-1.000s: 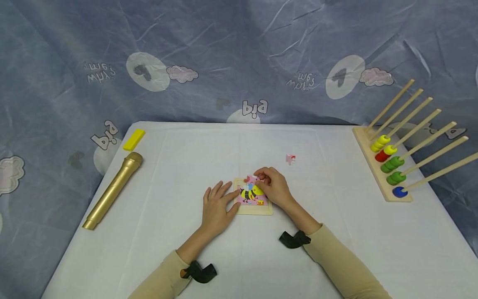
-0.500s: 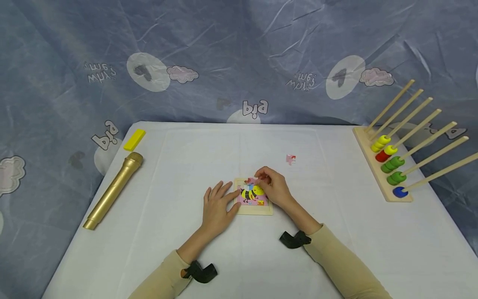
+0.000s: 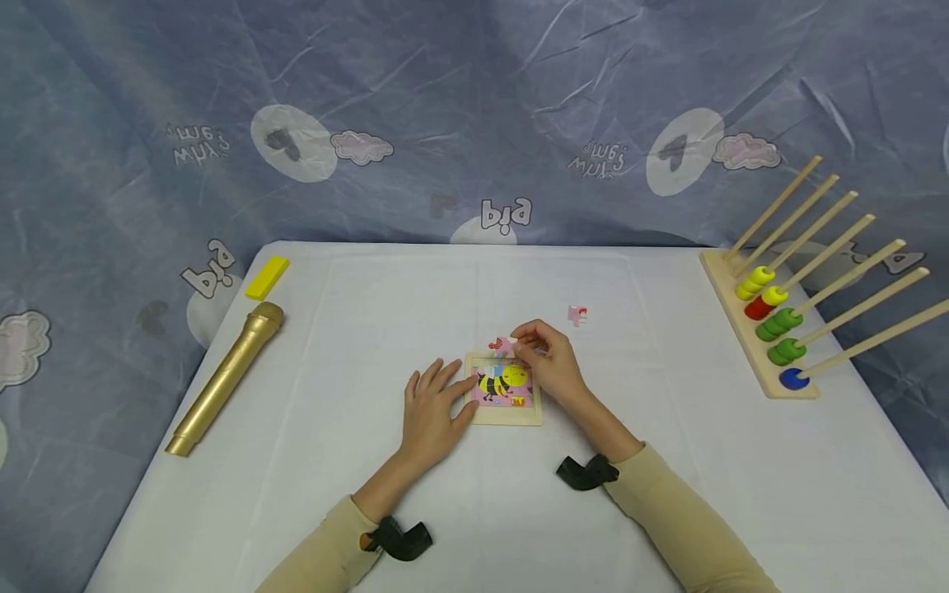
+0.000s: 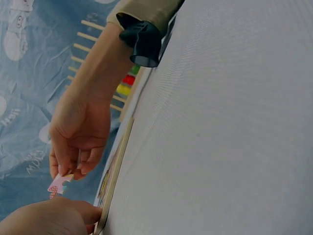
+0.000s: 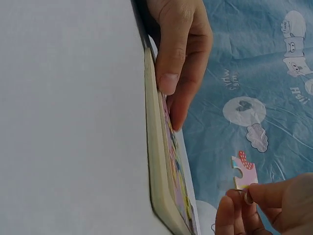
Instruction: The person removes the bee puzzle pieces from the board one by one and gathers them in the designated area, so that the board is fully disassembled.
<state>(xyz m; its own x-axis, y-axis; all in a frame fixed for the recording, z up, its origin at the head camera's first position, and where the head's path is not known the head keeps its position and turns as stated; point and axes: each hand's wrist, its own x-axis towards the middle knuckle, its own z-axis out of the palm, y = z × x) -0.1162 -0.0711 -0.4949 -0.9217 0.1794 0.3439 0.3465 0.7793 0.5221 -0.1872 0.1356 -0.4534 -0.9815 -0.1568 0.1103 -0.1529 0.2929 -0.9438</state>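
A wooden jigsaw puzzle tray (image 3: 506, 417) lies on the table, with a yellow and black bee picture (image 3: 498, 384) on pink inside its frame. My left hand (image 3: 430, 418) rests at the tray's left side, fingers spread, with thumb and index fingertip touching it. Between thumb and fingers, my right hand (image 3: 552, 366) pinches a pink jigsaw piece (image 5: 246, 172) with a red spotted patch. That piece is raised over the tray's far edge, and its tabs and notch show in the right wrist view. Another small pink jigsaw piece (image 3: 577, 315) lies beyond the right hand.
Far left on the white table (image 3: 371, 305) are a gold microphone (image 3: 226, 379) and a yellow block (image 3: 267, 278). At the right stands a wooden peg rack (image 3: 759, 329) with coloured beads on upright rods. Behind the table hangs a blue-grey printed cloth (image 3: 445, 107).
My right hand has moved the pinched jigsaw piece from over the picture's top part up and away, beyond the tray's far edge. My left hand stays where it was.
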